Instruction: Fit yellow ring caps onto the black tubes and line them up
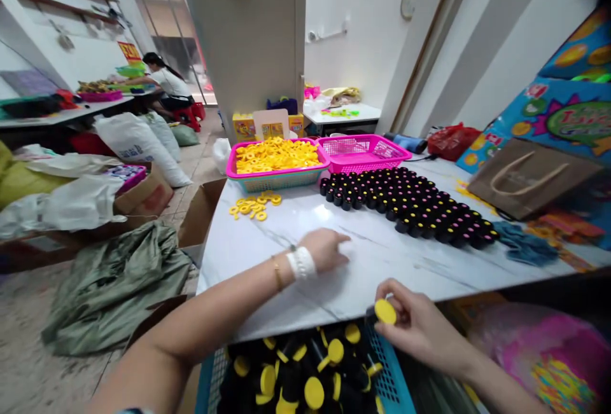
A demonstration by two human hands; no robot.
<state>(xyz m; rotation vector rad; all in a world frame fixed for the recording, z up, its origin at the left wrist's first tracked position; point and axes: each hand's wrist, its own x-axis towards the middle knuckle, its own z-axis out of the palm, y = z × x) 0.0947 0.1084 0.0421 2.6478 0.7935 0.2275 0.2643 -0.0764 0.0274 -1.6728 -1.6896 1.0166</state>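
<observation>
My left hand (pixel 327 248) rests on the white marble table (pixel 391 261), fingers curled with one pointing right; I see nothing in it. My right hand (pixel 415 325) is closed on a black piece with a yellow round cap (pixel 384 311) at the table's near edge. Below it a blue basket (pixel 389 382) holds several black-and-yellow pieces (pixel 305 372). A block of several black caps (pixel 410 201) stands in rows on the table's far right. A few loose yellow rings (pixel 254 205) lie at the far left.
A pink basket of yellow rings (pixel 274 158) and an empty pink basket (pixel 360 152) stand at the table's far end. A brown paper bag (pixel 529 175) and colourful boxes (pixel 568 109) lie right. Sacks, cartons and green cloth (pixel 114 287) cover the floor left. A person (pixel 165 86) sits far back.
</observation>
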